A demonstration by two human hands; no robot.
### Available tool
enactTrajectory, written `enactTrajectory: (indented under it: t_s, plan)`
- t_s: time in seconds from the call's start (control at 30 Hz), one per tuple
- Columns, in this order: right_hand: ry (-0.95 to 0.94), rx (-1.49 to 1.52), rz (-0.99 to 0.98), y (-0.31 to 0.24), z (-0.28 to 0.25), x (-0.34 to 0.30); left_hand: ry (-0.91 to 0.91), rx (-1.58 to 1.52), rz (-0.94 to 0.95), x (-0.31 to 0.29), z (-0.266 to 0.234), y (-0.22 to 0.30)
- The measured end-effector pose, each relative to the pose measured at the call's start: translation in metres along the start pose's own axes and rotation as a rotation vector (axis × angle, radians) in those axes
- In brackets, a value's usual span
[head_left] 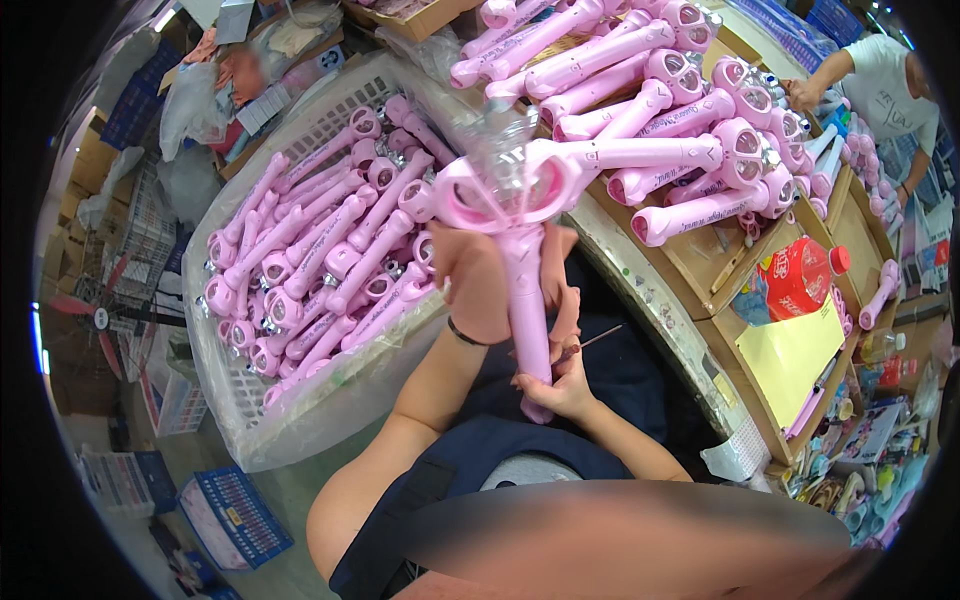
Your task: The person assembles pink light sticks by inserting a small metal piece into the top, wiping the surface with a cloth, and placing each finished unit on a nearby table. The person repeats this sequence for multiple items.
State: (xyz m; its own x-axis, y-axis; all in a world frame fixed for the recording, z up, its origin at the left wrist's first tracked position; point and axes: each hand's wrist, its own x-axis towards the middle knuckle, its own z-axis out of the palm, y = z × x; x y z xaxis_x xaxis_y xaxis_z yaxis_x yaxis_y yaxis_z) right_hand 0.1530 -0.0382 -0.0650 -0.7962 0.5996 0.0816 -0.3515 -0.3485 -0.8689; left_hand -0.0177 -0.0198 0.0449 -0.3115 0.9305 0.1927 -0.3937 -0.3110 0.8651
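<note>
In front of my body a pink toy wand point(527, 290) stands nearly upright, its ring-shaped head at the top and its handle pointing down toward me. My left hand point(472, 285) grips the upper part from the left, with fingers showing past the far side. Lower down, my right hand point(565, 387) is closed round the handle near its end. A thin dark rod point(603, 335) sticks out beside my right fingers; its kind is unclear. A clear, shiny part at the wand's head is smeared.
To the left is a white plastic basket point(237, 400) lined with film, full of similar wands. More wands point(690, 150) are heaped on the workbench at right, near cardboard trays point(700, 270), a red-labelled bottle point(800, 280) and yellow paper point(795, 355). A co-worker point(890, 90) is at far right.
</note>
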Motion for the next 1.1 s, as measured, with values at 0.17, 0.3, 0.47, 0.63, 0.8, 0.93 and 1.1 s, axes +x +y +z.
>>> enactTrajectory:
  t_s: [0.17,0.3,0.47,0.63,0.8,0.93,1.1]
  plan:
    - [0.044,-0.501,0.101,-0.057,-0.018,0.016,0.085,-0.072,0.102,0.010,-0.007,0.017]
    - [0.228,-1.034,-0.333,-0.124,-0.007,0.037,0.037,-0.130,0.067,0.006,-0.004,0.022]
    - [0.217,-1.325,-0.678,-0.169,0.018,0.058,-0.019,-0.172,0.027,0.003,0.004,0.024]
    - [0.223,-1.360,-0.742,-0.174,0.026,0.060,-0.113,-0.349,-0.009,0.003,0.001,0.023]
    - [0.241,-1.413,-0.730,-0.175,0.030,0.057,0.035,-0.163,-0.006,0.007,-0.007,0.013]
    - [0.245,-1.476,-0.723,-0.176,0.030,0.056,-0.082,0.105,-0.024,0.006,-0.015,0.008]
    - [0.230,-1.181,-0.384,-0.176,0.019,0.053,-0.279,-0.249,0.153,0.006,-0.018,0.011]
